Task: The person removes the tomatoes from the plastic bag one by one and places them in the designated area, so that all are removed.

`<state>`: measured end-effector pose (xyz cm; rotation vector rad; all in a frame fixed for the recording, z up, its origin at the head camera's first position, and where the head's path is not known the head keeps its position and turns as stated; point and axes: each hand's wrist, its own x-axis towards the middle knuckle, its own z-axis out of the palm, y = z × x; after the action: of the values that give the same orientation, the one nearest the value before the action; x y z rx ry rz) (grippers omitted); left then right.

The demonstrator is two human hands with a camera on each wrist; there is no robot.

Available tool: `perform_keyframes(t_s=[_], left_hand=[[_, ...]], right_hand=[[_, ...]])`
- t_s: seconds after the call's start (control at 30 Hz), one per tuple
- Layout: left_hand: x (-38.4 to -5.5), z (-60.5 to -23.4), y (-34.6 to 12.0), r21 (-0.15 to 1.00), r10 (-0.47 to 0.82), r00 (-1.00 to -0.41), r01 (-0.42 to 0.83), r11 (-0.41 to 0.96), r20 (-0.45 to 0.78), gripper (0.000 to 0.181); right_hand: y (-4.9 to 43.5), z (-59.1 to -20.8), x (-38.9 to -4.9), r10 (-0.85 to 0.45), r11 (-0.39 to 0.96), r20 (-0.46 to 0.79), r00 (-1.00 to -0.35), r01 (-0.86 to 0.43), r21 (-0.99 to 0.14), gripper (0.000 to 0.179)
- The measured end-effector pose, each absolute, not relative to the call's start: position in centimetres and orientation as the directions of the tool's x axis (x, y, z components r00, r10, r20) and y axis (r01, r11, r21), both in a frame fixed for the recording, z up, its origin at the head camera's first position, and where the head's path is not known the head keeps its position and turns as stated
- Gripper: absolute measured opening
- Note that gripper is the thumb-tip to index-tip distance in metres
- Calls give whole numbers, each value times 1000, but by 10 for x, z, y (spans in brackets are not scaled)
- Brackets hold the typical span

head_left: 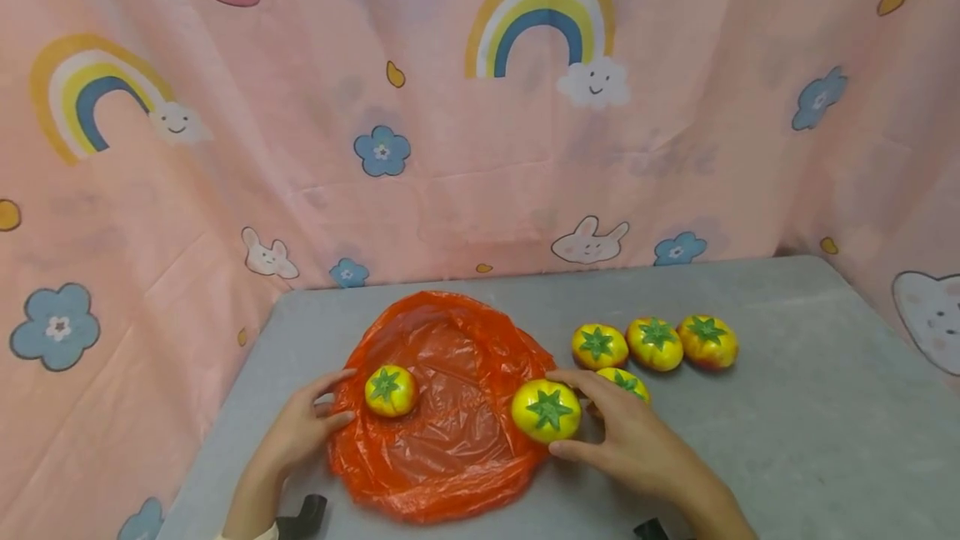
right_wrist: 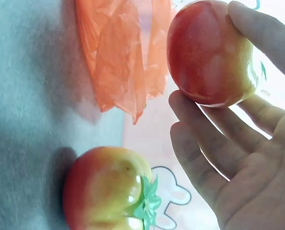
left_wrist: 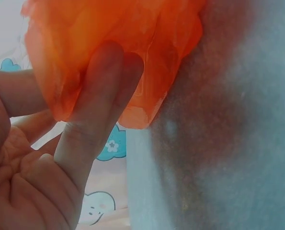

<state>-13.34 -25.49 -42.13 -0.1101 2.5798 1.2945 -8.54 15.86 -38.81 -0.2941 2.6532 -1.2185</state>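
Observation:
An orange plastic bag (head_left: 457, 407) lies spread with its mouth open. My left hand (head_left: 296, 427) pinches its left edge; in the left wrist view the thin film (left_wrist: 128, 28) passes between thumb and fingers. One yellow tomato (head_left: 391, 391) with a green star-shaped calyx sits inside the bag, near that edge. My right hand (head_left: 630, 432) holds another tomato (head_left: 546, 412) between thumb and fingertips, over the bag's right rim. From the right wrist view this tomato (right_wrist: 209, 52) shows a red underside and is raised above the table.
Three tomatoes stand in a row at the back right, the middle one (head_left: 655, 344) close to its neighbours. Another tomato (head_left: 628, 382) is partly hidden behind my right hand. The grey table (head_left: 810, 407) meets a pink printed curtain (head_left: 465, 190) at the back.

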Motion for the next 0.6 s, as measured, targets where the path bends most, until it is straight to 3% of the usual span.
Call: perform_keyframes(t_s=[0.23,0.47,0.6], left_hand=[[-133,-422,-254,798,54,-966,-178,576,-254,58],[-132,-420,-255,800,48,-968,-177,574,-248,58],[-131,-420,-255,805,51,-967,-177,567,-248,59]], right_hand=[[165,-391,-85,-305,615,-77,-949,-135,-777,73],[169,-392,-86,-246,635,-145,-958,-46,-771,74],[176,-392,-87,-243,652,-123,-962,-68,-755,74]])
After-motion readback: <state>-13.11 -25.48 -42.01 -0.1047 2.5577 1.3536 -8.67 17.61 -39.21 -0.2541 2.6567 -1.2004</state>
